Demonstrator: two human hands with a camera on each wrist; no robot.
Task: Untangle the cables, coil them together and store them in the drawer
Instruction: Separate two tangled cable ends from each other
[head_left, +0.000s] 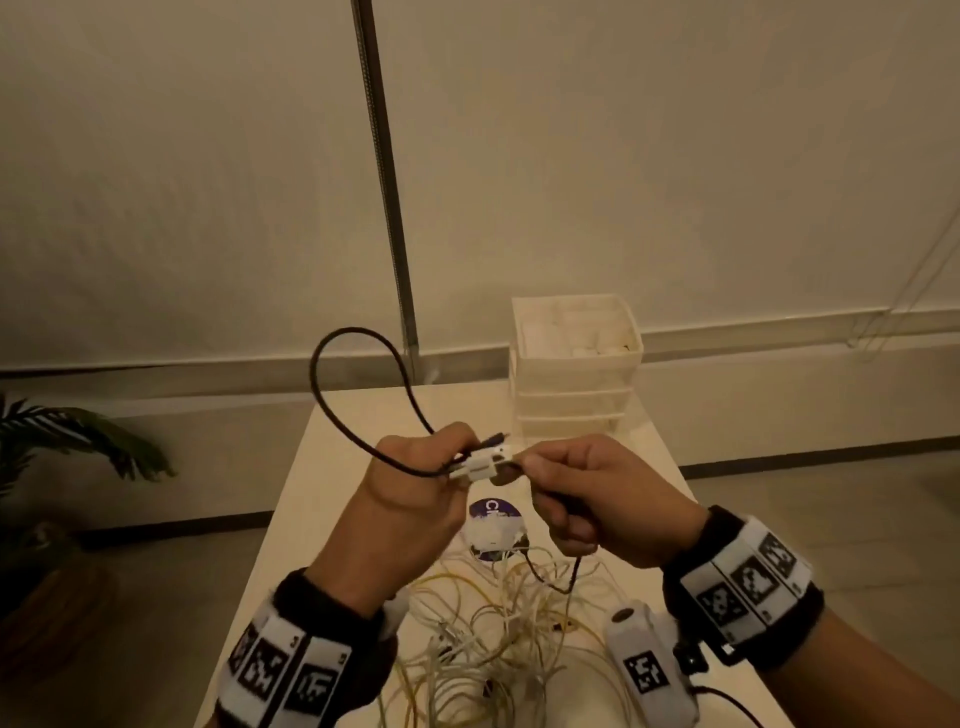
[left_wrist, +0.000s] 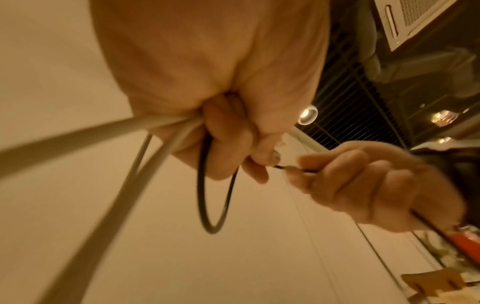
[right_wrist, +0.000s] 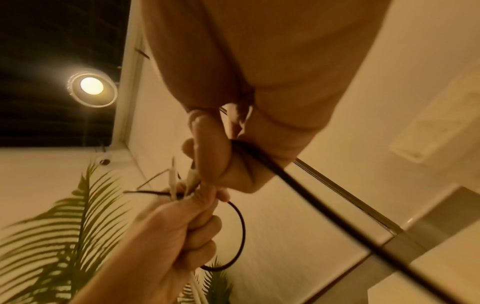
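- Black cable is the one being worked: it arcs up in a springy loop to the far left of the left hand, so it looks a bit stiff, the braided sort that holds its curve instead of flopping.
- Left hand is curled shut round that cable plus a bunch of white plug ends. In the left wrist view a pale cable also runs out of the fist.
- Right hand pinches the black cable just right of the plugs, the rest of it trailing through the curled fingers and down toward the pile.
- Pile of thin white and yellowish cables sits on the near part of the surface, under both hands, next to a round purple-and-white disc. Those look light and limp, the kind that snag on each other, so I'd guess yanking just tightens the knots.
- Best hold, I reckon: grip by the plug bodies or the cord right behind them, feed it slowly, don't bend hard at the plug neck since that's the weak spot.
- White drawer unit stands at the far right of the surface, well apart from the pile. Can't tell whether any drawer is pulled out.
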